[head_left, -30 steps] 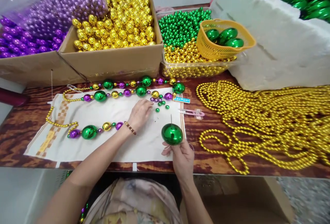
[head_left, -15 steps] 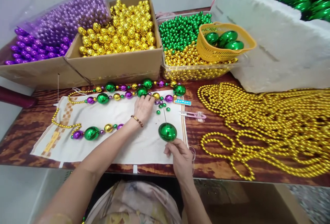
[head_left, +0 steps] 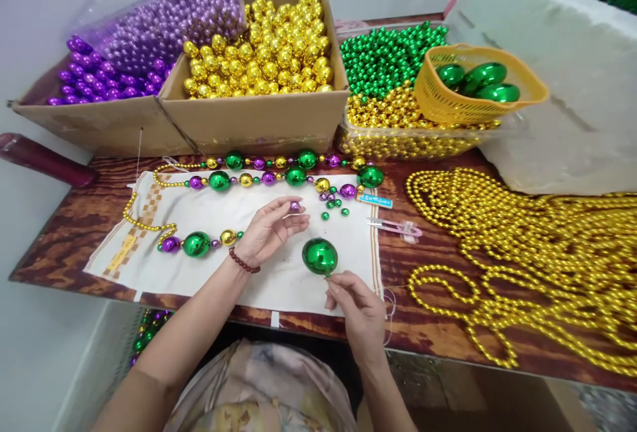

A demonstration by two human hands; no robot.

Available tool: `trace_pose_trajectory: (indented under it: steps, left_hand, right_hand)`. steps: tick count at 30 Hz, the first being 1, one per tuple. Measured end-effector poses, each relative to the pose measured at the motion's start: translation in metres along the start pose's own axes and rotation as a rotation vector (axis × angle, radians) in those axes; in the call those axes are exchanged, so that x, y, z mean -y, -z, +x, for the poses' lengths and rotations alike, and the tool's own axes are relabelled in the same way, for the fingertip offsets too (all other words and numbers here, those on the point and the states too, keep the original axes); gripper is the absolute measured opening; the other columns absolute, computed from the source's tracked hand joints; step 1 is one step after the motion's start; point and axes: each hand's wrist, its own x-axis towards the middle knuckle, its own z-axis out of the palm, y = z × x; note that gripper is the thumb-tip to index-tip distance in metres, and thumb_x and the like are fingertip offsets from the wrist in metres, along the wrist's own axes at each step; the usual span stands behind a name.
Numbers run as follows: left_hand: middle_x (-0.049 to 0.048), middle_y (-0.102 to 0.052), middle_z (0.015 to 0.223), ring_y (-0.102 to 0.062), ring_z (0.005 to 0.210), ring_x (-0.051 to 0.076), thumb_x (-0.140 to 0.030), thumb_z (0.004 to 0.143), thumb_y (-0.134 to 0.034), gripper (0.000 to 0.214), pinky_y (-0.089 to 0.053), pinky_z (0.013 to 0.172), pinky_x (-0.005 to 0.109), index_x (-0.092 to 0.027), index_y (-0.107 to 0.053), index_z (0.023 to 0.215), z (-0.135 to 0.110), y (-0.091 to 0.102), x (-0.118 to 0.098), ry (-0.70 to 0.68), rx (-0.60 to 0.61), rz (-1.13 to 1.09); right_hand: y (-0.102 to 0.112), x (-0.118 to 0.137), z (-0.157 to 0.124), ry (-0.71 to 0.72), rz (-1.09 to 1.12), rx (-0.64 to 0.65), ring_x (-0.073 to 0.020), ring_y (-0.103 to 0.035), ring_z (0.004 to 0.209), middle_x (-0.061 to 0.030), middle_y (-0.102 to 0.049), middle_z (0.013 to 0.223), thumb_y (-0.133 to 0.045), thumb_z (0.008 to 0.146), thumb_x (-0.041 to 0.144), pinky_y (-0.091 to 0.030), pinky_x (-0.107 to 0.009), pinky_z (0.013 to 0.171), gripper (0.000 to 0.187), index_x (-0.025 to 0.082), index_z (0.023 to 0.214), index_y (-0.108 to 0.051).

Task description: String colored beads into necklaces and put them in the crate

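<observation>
While the left hand [head_left: 271, 229] pinches a small purple bead [head_left: 294, 206] between its fingertips, the right hand [head_left: 359, 309] holds its grip pinched beneath a large green bead [head_left: 319, 256] over the white cloth [head_left: 279, 279] at the bench's [head_left: 448, 326] near edge.

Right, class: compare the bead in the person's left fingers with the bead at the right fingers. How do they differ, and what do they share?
The purple bead is tiny; the green bead is much bigger. The purple bead is pinched at the tips of the left hand, raised over the white cloth; the green bead sits just above the fingers of the right hand. The green bead mirrors the room clearly; the purple bead is too small to tell. Both are shiny and rounded.
</observation>
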Motion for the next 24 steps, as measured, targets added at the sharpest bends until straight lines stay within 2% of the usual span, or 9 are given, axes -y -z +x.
trace_pose_trajectory:
  steps: [3,8,11,17,24]
  left_hand:
    - [0.0072,-0.072,0.091,-0.073,0.085,0.019,-0.021,0.085,-0.073,0.019,-0.06,0.086,0.034,-0.011,-0.072,0.101,-0.002,0.004,-0.002,0.016,0.011,-0.063]
    - [0.0065,-0.071,0.088,-0.073,0.085,0.019,-0.019,0.09,-0.067,0.02,-0.06,0.088,0.036,-0.01,-0.071,0.107,-0.002,0.009,-0.001,0.042,0.033,-0.126]
    - [0.0057,-0.07,0.086,-0.073,0.084,0.019,-0.02,0.091,-0.066,0.016,-0.06,0.087,0.038,-0.011,-0.071,0.104,-0.002,0.012,0.0,0.038,0.03,-0.14]
    - [0.0051,-0.069,0.086,-0.072,0.082,0.018,-0.022,0.09,-0.067,0.014,-0.06,0.089,0.043,-0.012,-0.071,0.1,-0.002,0.013,-0.001,0.028,0.051,-0.093]
    - [0.0033,-0.066,0.085,-0.071,0.08,0.017,-0.025,0.088,-0.071,0.019,-0.06,0.087,0.042,-0.012,-0.071,0.102,-0.002,0.013,-0.005,0.036,0.089,-0.013]
  right_hand:
    - [-0.002,0.003,-0.001,0.014,-0.015,0.007,-0.0092,-0.056,0.049,0.0024,-0.058,0.057,-0.068,0.086,0.025,-0.046,-0.018,0.049,0.009,0.018,0.081,-0.071]
    - [-0.005,0.005,-0.002,0.031,-0.028,0.005,-0.0079,-0.056,0.048,0.0031,-0.057,0.057,-0.067,0.086,0.023,-0.045,-0.016,0.049,0.007,0.02,0.082,-0.071]
    - [-0.005,0.006,-0.002,0.035,-0.027,0.006,-0.0073,-0.055,0.048,0.0034,-0.058,0.057,-0.067,0.087,0.022,-0.045,-0.015,0.049,0.007,0.02,0.081,-0.072]
    - [-0.003,0.008,-0.004,0.022,-0.023,0.029,-0.0076,-0.055,0.047,0.0038,-0.058,0.056,-0.067,0.087,0.021,-0.045,-0.016,0.048,0.007,0.021,0.082,-0.072]
    - [-0.001,0.007,-0.006,-0.005,-0.042,0.019,-0.0083,-0.054,0.045,0.0035,-0.057,0.056,-0.067,0.086,0.022,-0.044,-0.018,0.046,0.008,0.02,0.081,-0.072]
